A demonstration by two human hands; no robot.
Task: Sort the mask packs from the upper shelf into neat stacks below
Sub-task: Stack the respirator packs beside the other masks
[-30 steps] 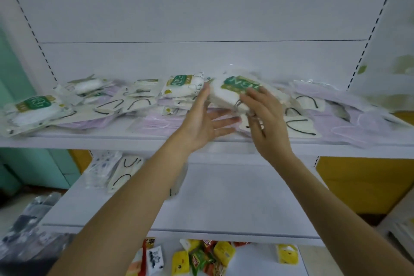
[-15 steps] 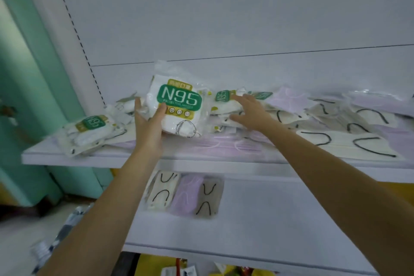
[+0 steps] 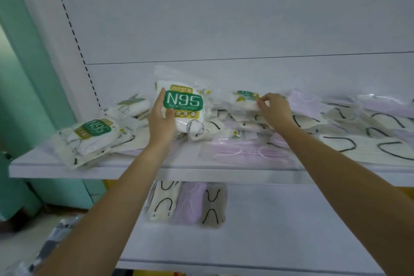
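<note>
While one N95 pack is held upright above the heap by the left hand, fingers and thumb closed on its lower left edge, a second N95 pack is gripped at its right end by the right hand, fingers curled narrow. This second pack lies flat on the pile on the upper shelf. Its long axis runs left to right, and its body extends leftward from the right fingertips. The right hand is the nearer. Three short stacks are seen on the lower shelf, beneath the left forearm. A lift clear, then a move down and left, is judged necessary.
</note>
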